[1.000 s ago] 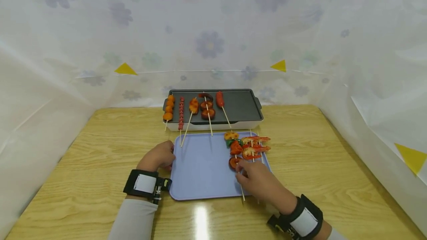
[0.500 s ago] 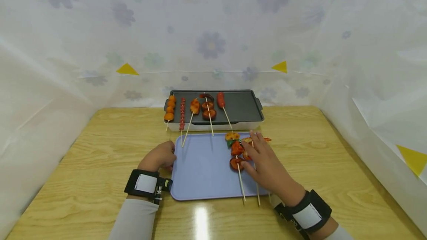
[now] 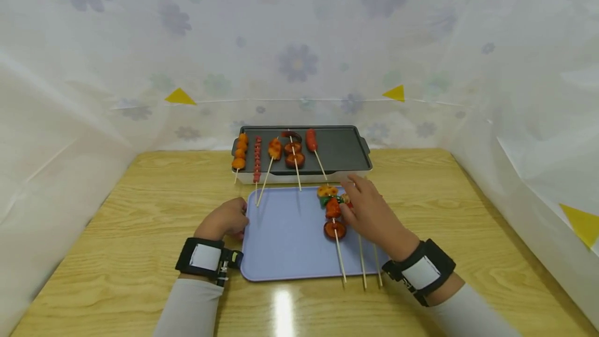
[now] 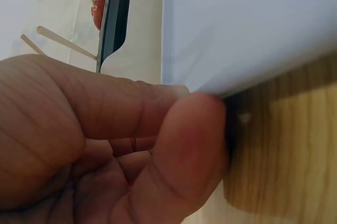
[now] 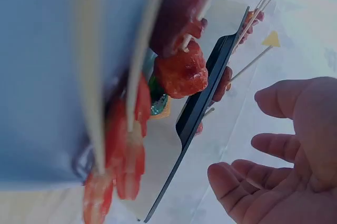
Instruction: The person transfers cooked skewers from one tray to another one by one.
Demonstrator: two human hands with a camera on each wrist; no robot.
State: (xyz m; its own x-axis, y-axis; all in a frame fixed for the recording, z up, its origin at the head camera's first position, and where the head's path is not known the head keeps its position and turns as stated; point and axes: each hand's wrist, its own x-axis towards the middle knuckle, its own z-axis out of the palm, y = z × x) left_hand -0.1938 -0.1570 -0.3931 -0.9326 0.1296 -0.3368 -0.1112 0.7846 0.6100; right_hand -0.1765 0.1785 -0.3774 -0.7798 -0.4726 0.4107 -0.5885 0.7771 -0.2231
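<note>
At the left side of the lavender tray (image 3: 285, 238), my left hand (image 3: 226, 218) pinches the rim; in the left wrist view the thumb (image 4: 184, 150) and index finger meet at its edge. Over the tray's right part hovers my right hand (image 3: 374, 217), fingers loosely spread and holding nothing in the right wrist view. Beside it lies a mixed skewer (image 3: 334, 230) with mushroom, red chunk, green and yellow pieces. The hand mostly hides the shrimp skewers (image 5: 126, 150) in the head view; their sticks stick out toward the near edge.
Behind the tray stands a black grill plate (image 3: 341, 150) with orange balls (image 3: 240, 153), a thin pink skewer (image 3: 257, 160), a meat skewer (image 3: 275, 148), a mushroom skewer (image 3: 295, 159) and a sausage (image 3: 311, 140). Several sticks overhang its front. Flowered sheeting (image 3: 297, 61) surrounds the wooden table (image 3: 140, 254).
My right hand has left the mixed skewer's stick near the mushroom, spread its fingers and moved up and right over the shrimp skewers. The left hand stays at the tray rim.
</note>
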